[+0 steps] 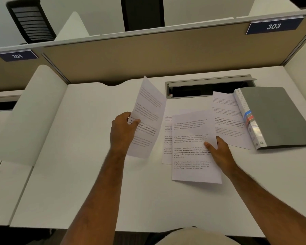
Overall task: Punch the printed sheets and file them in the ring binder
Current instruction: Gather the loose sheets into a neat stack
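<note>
**Observer:** Nearest the desk edge, the right hand has its thumb pressed on the top printed sheet and its fingers curled under that sheet's right margin. Closed on it, a light pinch. The near corner looks slightly lifted off the desk.

**Recorder:** And the left?

**Observer:** Left hand is closed on a raised sheet, thumb across its left margin, page held up off the desk and bowed. Under the top printed sheet a second sheet shows only its left strip. Farther right, a third sheet lies partly tucked beneath the grey ring binder, which is shut, spine label toward the papers.

**Recorder:** Step in hand, by your reading?

**Observer:** Gathering loose pages into one stack, I judge. Nothing punched yet; no hole punch in view.

**Recorder:** How to do it well?

**Observer:** Lay the raised sheet onto the top one, same way up, text facing the same direction. Slide the hidden strip sheet out flat, not by a corner; thin paper creases. The binder's weight pins the far page, so lift the cover edge before drawing it free, or it may tear. Then jog the stack on its long edge against the desk so the holes will line up.

**Recorder:** Beyond that?

**Observer:** Open cable tray behind the papers; keep sheets clear of the slot. Partition with placard 303 at the back.
</note>
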